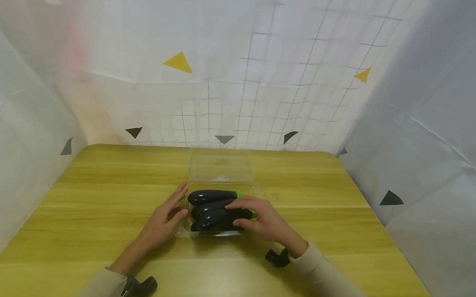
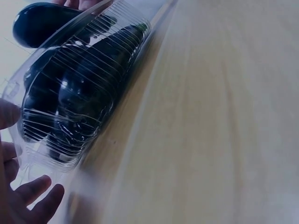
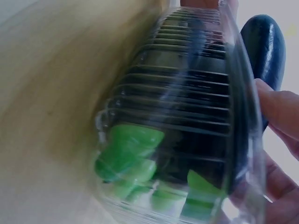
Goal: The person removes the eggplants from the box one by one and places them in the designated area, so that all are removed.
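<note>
A clear plastic clamshell tray [image 1: 181, 233] sits on the wooden table with its lid [image 1: 220, 167] folded back. It holds three dark eggplants with green stems. The back eggplant [image 1: 212, 196] lies free. My right hand [image 1: 239, 215] curls over the front eggplant [image 1: 215, 220] from the right. My left hand [image 1: 181, 201] rests with straight fingers against the tray's left side. The left wrist view shows the ribbed tray wall [image 2: 70, 93], a raised eggplant [image 2: 37, 21] and my left fingers [image 2: 32, 196]. The right wrist view shows green stems [image 3: 131, 149] and right fingers [image 3: 280, 107] on an eggplant [image 3: 264, 42].
The wooden table [image 1: 319, 201] is enclosed by white sheets on the left, back and right, marked with small triangles. Black wrist-camera mounts [image 1: 277, 258] sit by both sleeves near the front edge.
</note>
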A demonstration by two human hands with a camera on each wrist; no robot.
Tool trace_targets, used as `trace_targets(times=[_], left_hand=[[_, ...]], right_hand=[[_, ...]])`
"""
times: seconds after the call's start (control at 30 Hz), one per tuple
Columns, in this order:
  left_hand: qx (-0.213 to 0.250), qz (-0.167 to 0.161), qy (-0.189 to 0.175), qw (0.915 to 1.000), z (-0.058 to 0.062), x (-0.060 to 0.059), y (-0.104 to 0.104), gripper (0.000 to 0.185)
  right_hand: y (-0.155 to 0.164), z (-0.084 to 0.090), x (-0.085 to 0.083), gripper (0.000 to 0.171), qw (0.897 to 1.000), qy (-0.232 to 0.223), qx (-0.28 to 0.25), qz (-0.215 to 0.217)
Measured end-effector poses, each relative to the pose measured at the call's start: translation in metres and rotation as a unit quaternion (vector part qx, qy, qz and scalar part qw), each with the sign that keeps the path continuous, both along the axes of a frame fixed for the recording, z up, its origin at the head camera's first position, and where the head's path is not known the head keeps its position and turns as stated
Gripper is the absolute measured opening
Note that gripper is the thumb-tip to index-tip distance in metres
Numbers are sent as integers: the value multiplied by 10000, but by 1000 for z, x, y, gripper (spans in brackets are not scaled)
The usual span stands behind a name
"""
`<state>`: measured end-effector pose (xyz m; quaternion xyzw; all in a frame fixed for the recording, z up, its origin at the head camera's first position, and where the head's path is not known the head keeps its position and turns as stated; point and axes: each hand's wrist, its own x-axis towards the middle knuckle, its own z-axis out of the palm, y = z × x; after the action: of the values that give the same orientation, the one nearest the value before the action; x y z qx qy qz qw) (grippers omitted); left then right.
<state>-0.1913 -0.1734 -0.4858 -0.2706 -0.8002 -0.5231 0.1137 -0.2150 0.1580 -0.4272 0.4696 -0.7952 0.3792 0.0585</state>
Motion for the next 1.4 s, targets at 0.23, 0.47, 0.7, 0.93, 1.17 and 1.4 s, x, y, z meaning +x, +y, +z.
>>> trace_targets(times=[0.23, 0.47, 0.7, 0.93, 1.17, 1.4], left_hand=[[39, -29, 90, 9999, 2, 2, 0, 62], [-26, -3, 185, 9998, 2, 1, 0, 61], [-108, -25, 259, 9996, -1, 1, -3, 62], [-164, -3, 241, 9996, -3, 3, -4, 62], [-185, 16, 217, 9996, -4, 4, -4, 59], [-340, 76, 282, 9990, -2, 3, -4, 60]], right_hand=[[2, 7, 0, 41, 9999, -13, -20, -121], [6, 15, -4, 42, 9995, 179, -65, -271], [15, 24, -12, 43, 9989, 197, -89, -420], [29, 31, -21, 44, 9973, 130, -200, -699], [37, 38, -26, 42, 9956, 99, -313, -880], [42, 40, -28, 41, 9938, 19, -303, -1071]])
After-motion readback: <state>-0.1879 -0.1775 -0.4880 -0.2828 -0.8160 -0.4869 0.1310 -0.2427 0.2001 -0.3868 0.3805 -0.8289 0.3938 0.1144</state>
